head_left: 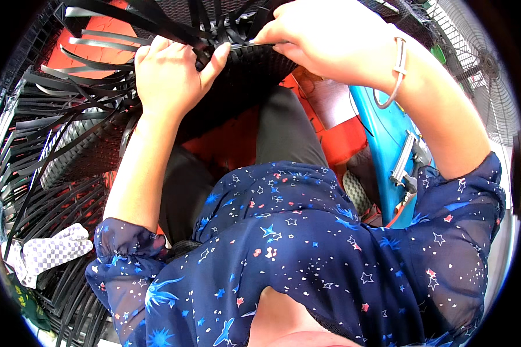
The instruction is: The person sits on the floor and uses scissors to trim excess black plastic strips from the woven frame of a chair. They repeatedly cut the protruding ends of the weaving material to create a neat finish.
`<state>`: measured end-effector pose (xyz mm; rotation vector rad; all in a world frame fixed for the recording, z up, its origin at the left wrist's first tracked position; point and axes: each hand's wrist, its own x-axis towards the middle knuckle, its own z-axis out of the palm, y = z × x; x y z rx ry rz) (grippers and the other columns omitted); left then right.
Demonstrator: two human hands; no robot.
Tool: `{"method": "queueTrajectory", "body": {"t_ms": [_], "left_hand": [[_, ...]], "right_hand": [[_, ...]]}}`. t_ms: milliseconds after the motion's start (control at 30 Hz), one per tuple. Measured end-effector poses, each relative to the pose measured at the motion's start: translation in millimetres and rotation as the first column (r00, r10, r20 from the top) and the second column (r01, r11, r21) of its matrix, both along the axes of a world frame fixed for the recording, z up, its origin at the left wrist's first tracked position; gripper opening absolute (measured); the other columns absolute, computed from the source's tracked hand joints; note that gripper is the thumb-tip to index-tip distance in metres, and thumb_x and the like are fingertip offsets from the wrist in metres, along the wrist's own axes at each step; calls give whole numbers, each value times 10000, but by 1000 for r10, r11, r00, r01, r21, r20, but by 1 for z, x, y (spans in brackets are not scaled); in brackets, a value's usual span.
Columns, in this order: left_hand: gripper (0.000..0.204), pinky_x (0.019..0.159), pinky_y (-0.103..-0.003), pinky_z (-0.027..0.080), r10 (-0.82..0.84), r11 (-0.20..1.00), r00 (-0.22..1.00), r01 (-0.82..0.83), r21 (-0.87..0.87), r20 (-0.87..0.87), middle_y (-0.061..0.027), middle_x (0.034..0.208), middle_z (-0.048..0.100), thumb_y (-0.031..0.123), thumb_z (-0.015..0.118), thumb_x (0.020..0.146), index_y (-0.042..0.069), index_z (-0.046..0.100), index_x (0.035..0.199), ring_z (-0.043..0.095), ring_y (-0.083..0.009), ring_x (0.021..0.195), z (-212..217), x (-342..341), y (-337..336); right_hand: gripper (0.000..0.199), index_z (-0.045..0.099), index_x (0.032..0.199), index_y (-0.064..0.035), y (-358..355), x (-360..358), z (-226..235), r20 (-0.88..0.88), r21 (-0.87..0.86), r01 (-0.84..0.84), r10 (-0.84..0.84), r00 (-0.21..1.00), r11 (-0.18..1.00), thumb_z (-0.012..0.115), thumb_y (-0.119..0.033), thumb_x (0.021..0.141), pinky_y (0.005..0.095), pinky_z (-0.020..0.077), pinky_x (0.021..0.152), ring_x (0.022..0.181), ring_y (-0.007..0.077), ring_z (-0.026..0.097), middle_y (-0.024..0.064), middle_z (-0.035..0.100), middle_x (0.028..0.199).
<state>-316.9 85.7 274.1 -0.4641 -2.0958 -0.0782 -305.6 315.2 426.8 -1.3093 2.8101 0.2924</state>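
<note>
A black woven piece (246, 72), made of flat plastic strips, stands in front of my legs at the top of the view. Its loose black strips (81, 118) fan out to the left and upward. My left hand (171, 75) is closed over the woven edge, thumb stretched toward the middle; its fingertips are partly hidden behind the strips. Across from it, my right hand (324, 43) pinches a thin black strip at the same edge between thumb and fingers. A bracelet sits on the right wrist. The two hands are a short gap apart.
A blue plastic surface (379, 124) with a metal hand tool (404, 159) lies to my right, near a wire-caged fan (486, 66). At the lower left, a checked glove (55, 248) rests on more black strips. Red material (231, 139) shows below.
</note>
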Motion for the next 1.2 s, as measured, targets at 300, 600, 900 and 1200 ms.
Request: {"method": "queueTrajectory", "body": {"t_ms": [300,600,900,1200], "left_hand": [[444,680,-409,470,132,991,990,-130,-44,53,-45,591,648,433,711,806,69,673,555,623,-232,697,0,-6,-1],[306,668,-423,485,-11,998,999,9,62,36,-30,600,636,376,735,770,126,675,604,635,-249,693,0,-8,2],[286,731,-440,482,13,1000,995,-11,-15,96,-11,677,676,412,786,743,146,716,664,656,-237,742,-6,-3,8],[160,689,-402,482,-25,1000,997,26,-13,75,8,658,659,266,759,744,143,698,662,649,-220,759,-11,-9,13]], "right_hand": [[295,775,1092,-90,-1,12,11,-45,-40,-27,25,999,999,552,-146,907,452,575,850,971,353,725,186,749,986],[260,781,1015,-76,-1,-5,11,-18,-24,-76,76,997,997,592,-163,858,455,565,853,950,364,721,186,749,951],[246,777,964,-73,-3,-4,20,8,71,-78,78,997,994,584,-196,873,471,569,822,900,378,717,183,745,913],[280,786,1045,-75,-6,-13,26,43,120,-53,48,998,991,599,-248,928,461,566,860,940,360,726,183,755,977]]}}
